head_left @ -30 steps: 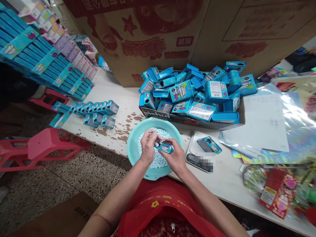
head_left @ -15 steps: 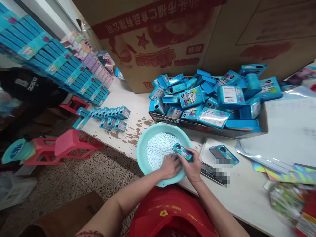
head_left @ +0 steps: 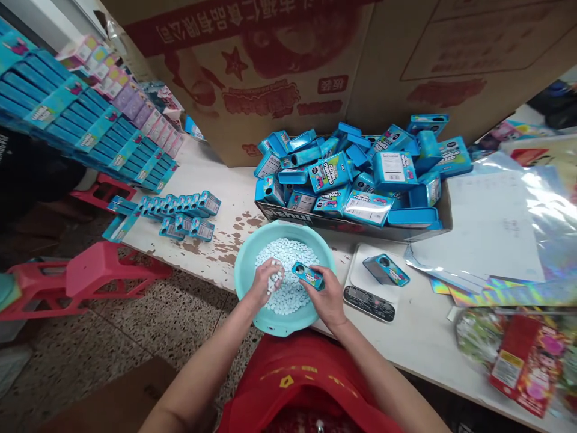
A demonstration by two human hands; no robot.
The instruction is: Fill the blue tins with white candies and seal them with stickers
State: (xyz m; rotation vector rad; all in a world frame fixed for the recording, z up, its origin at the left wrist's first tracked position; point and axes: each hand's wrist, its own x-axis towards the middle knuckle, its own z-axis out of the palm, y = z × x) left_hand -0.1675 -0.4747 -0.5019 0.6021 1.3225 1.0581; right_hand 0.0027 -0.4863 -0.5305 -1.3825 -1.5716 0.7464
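Well, the small blue tin [head_left: 308,275] (colourfully printed on top) is gripped by the right hand [head_left: 328,296] above the aqua basin [head_left: 244,282]; beside the tin, the left hand [head_left: 262,282] curls around white pellets [head_left: 273,281]. A scale [head_left: 358,272] stands near the basin.

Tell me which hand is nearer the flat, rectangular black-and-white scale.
Right. The right hand is just left of the scale; the left hand is farther left, over the round turquoise basin.

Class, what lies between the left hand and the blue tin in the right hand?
In the head view, only an open gap separates the left hand from the blue tin; below it, white pieces lie in the teal basin.
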